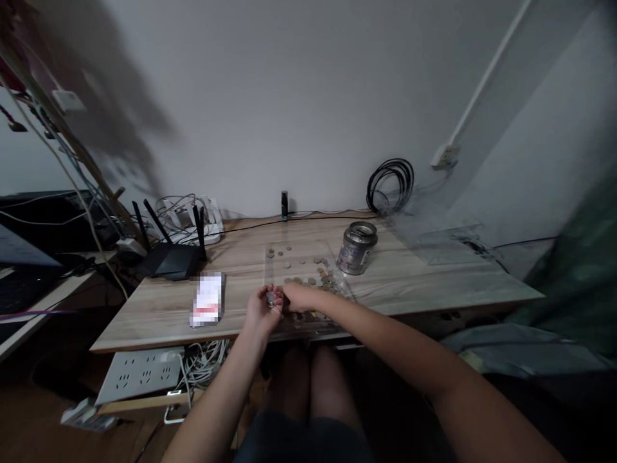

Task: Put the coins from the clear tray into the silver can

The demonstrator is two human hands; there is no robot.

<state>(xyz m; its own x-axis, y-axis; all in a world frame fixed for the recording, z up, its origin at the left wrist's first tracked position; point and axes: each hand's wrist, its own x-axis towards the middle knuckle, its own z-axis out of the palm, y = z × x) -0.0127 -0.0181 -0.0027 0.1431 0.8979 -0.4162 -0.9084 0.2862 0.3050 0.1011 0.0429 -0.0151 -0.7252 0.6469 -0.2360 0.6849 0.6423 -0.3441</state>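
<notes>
In the left hand, a silver coin; right of that grip, silver and brassy coins, then a grey tin; left, 1 black router; around, streaky grey-beige desk.

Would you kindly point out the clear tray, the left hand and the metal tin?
Clear tray [309, 249], head view: bare floor near its far edge.
Left hand [263, 307], head view: the palm.
Metal tin [355, 253], head view: the front of its body.

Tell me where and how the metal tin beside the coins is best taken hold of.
Probably around the middle of the metal tin, with the right hand coming from its right: it stands upright, its body is round, and its left side faces the scattered coins.
</notes>
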